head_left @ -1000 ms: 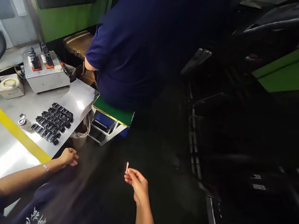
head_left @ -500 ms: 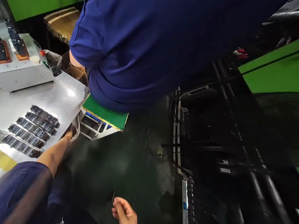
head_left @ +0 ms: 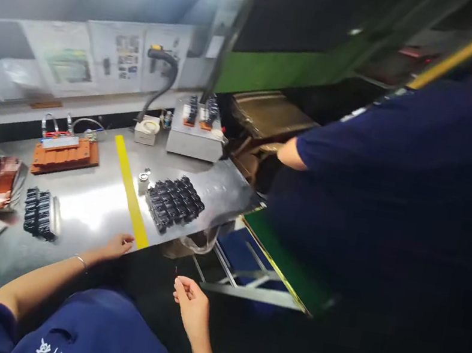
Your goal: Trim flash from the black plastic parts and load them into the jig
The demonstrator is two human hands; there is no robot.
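Thin item (head_left: 176, 272), too small and blurred to identify, pinched upright in the right hand (head_left: 191, 307), just off the worktop (head_left: 88, 208); left hand (head_left: 117, 247) at its edge beside the yellow strip (head_left: 130, 194), fingers curled, contents impossible to tell; black parts (head_left: 175, 202) packed beyond, outlines merging; co-worker's torso (head_left: 398, 187) cut off right, partly hiding the green stool (head_left: 271, 248).

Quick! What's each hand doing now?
Left hand: by the yellow strip; can't tell if it's holding anything.
Right hand: closed, pinching a thin thing.
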